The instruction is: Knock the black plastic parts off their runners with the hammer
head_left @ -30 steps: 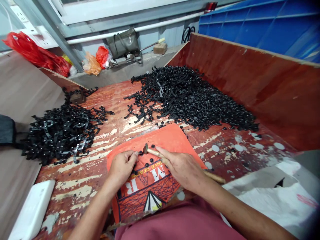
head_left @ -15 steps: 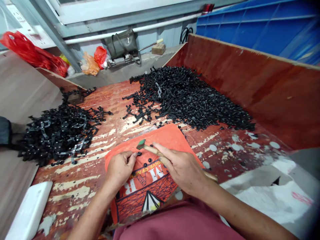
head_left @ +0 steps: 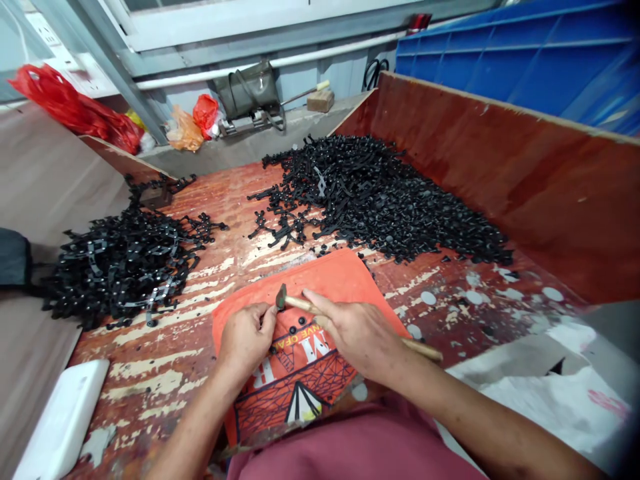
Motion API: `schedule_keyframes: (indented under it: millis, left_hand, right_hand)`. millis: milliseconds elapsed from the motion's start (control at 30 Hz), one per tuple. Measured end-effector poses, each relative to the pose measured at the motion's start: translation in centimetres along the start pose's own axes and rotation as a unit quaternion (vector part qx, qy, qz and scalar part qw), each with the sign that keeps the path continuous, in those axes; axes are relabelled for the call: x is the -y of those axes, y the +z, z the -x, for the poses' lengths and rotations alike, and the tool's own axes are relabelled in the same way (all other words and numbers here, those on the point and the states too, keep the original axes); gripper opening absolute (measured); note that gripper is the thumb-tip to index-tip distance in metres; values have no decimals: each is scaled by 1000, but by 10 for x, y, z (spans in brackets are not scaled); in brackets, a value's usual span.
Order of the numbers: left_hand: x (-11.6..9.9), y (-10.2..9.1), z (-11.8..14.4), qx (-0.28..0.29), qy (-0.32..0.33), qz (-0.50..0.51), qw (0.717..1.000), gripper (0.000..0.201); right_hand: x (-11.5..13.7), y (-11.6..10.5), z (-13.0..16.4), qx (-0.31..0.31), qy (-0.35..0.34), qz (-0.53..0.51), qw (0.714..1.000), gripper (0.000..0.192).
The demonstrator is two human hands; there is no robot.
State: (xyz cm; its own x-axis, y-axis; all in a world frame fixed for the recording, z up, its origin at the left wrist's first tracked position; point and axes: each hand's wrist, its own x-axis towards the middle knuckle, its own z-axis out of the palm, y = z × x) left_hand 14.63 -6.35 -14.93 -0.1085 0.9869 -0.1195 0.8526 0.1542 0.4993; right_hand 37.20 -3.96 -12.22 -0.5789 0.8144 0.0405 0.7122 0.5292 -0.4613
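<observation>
My right hand (head_left: 360, 333) is wrapped round the wooden handle of a small hammer (head_left: 306, 306), whose end sticks out behind the palm. The hammer's head (head_left: 281, 297) is down at the tips of my left thumb and forefinger. My left hand (head_left: 247, 333) is closed in a pinch on a small black round part, which the hammer head now mostly hides. Both hands are over an orange printed cloth (head_left: 335, 270) in front of my body. Several loose black round pieces (head_left: 293, 329) lie on the cloth between my hands.
A large heap of black parts (head_left: 370, 193) lies against the reddish wooden board (head_left: 500, 173) at the back right. Another heap of linked black pieces (head_left: 120, 267) is on the left. A white box-shaped object (head_left: 63, 420) lies front left, a white sack (head_left: 540, 407) front right.
The hammer head has come down and its face has turned, now covering the black part at my left fingertips. My left hand stays in nearly the same place.
</observation>
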Motion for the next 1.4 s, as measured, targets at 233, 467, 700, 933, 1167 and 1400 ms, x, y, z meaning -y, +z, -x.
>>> schedule_keyframes:
  millis: [233,467,700,933,1167,1400]
  left_hand:
    - [1,3,1,-1,-5,10,1000,40]
    - [2,3,2,-4,-15,10,1000,40]
    - [8,1,1,14,-58,127,990,44]
    - [-5,-25,11,93,-163,475,859,44]
    - [-4,-1,2,28,-73,262,962,44]
    - [-18,9,2,11,-19,-57,998,38]
  right_hand:
    - [-1,-1,-2,-1,7,18,1000,45]
    - [0,2,0,-34,-2,2,999,48]
    - [-5,-6,-4,-42,15,-59,997,47]
    - [-20,-17,3,-83,24,-175,981,49]
    - [-26,-10,10,-62,43,-172,982,44]
    - [-24,-12,10,-47,42,-110,992,43]
